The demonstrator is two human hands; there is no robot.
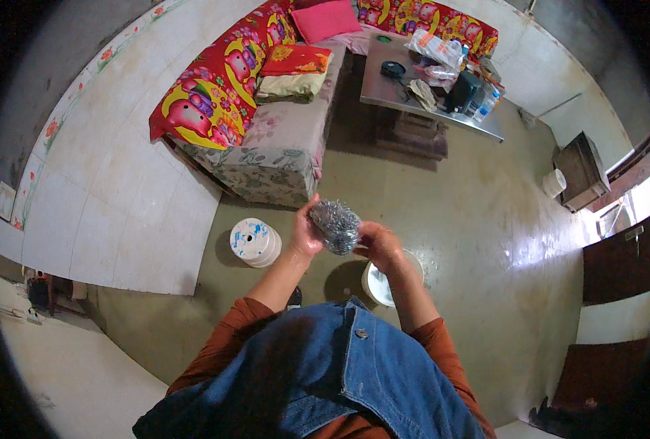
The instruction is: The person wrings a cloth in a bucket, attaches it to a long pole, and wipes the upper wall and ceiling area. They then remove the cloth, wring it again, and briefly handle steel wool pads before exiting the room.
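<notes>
A silvery mass that looks like steel wool scourers (pixel 336 227) is held up between my hands, in the middle of the head view. My left hand (pixel 307 230) grips its left side, palm turned up. My right hand (pixel 379 244) touches its right edge with bent fingers; whether it grips the mass is not plain. Below my right forearm stands a white bucket (pixel 370 285) with something pale inside, partly hidden by the arm. A white drum-shaped stool or tub with blue spots on top (pixel 255 241) stands on the floor to the left of my left hand.
Ahead on the left is a sofa with a floral cover (pixel 281 159). Beyond it a metal-topped table (pixel 380 90) holds bottles, bags, a cloth and a black pan-like item. At the right stand a wooden cabinet (pixel 581 173) and a small white container (pixel 553 183). The floor looks wet near the bucket.
</notes>
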